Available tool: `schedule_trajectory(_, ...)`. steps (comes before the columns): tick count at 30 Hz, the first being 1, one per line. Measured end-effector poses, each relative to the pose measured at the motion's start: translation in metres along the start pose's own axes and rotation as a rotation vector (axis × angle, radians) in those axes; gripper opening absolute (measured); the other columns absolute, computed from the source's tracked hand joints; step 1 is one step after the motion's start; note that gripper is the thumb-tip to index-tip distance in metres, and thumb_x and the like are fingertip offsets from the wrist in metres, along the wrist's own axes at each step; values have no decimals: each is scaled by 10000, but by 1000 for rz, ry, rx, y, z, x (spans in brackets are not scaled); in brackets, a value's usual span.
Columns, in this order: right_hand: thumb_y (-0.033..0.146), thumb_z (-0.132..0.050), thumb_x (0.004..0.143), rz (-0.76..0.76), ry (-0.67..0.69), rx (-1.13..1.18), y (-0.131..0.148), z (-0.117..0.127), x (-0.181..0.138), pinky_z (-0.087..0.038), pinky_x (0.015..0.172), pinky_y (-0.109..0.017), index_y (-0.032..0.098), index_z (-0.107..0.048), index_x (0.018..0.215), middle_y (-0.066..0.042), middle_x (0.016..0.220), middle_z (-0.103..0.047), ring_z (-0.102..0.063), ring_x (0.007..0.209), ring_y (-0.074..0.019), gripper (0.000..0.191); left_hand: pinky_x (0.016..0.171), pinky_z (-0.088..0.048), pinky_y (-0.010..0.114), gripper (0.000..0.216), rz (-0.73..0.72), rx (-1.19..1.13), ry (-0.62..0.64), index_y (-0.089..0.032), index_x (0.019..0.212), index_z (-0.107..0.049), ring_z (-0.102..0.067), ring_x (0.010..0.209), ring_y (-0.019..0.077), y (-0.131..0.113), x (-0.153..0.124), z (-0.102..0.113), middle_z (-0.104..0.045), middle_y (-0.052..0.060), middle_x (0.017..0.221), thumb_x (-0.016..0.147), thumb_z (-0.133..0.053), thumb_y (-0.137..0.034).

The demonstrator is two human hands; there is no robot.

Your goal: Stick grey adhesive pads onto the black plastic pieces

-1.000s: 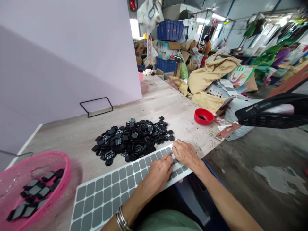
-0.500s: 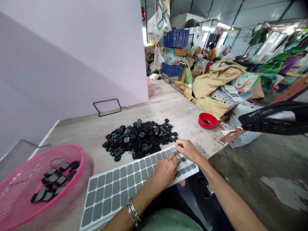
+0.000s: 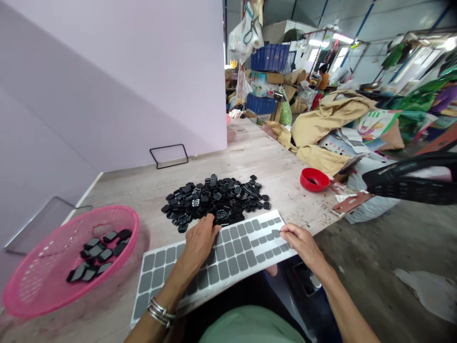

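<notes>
While the thumb and fingertips of my right hand close together at the right end of a white sheet of grey pads, I cannot tell whether they grasp one. My left hand reaches over the sheet to the near edge of a heap of black pieces; its fingertips' grip is hidden. The sheet lies along the front of the table, between a pink basket and my right hand.
</notes>
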State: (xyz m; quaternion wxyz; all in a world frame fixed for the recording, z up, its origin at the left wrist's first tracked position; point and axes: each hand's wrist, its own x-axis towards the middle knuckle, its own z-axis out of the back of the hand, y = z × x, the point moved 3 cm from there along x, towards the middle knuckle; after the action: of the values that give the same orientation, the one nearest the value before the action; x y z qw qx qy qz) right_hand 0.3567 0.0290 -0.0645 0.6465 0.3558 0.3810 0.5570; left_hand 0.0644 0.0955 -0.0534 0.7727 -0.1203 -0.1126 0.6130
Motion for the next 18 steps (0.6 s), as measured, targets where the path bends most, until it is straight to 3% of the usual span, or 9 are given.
schedule_trajectory(3, 361, -512, 783, -5, -37, 25, 5, -3, -1, -330, 502, -222, 187, -610, 800, 41, 593, -456, -422, 547, -118, 200, 697, -387, 306, 169, 16, -59, -24, -180, 955, -506, -604, 825, 235, 1, 8, 5, -627, 68, 826, 894, -419, -312)
schedule_trajectory(6, 355, -487, 798, -13, -25, 123, 14, -10, -8, -344, 489, -218, 189, -630, 906, 27, 635, -495, -442, 543, -118, 244, 628, -382, 290, 213, 79, -364, -54, -188, 948, -518, -562, 690, 200, 3, 12, 13, -575, 12, 698, 854, -471, -374)
schedule_trajectory(8, 325, -485, 802, -21, 41, 251, 21, -20, -15, -350, 482, -210, 194, -632, 991, 16, 696, -513, -456, 554, -111, 273, 545, -353, 252, 239, 126, -708, 25, -191, 938, -518, -492, 567, 145, -3, 7, 13, -531, -24, 645, 827, -510, -402)
schedule_trajectory(12, 277, -489, 810, -14, 230, 484, 36, -47, -29, -326, 462, -195, 228, -583, 1167, 25, 751, -487, -430, 524, -80, 372, 481, -283, 185, 248, 121, -1288, 342, -194, 983, -490, -417, 499, 67, -38, -20, 0, -507, -45, 665, 827, -555, -376)
schedule_trajectory(14, 255, -493, 805, 17, 302, 493, 43, -58, -34, -334, 487, -200, 239, -575, 1193, 36, 726, -478, -413, 524, -76, 397, 480, -281, 172, 231, 62, -1389, 427, -204, 1000, -488, -409, 508, 50, -55, -34, -7, -507, -45, 707, 835, -564, -347)
schedule_trajectory(18, 193, -492, 783, 35, 388, 379, 48, -68, -40, -360, 573, -222, 254, -573, 1202, 44, 718, -492, -429, 593, -90, 431, 487, -311, 165, 243, 5, -1380, 445, -210, 1033, -511, -425, 560, 50, -67, -46, -17, -535, -27, 801, 819, -604, -276)
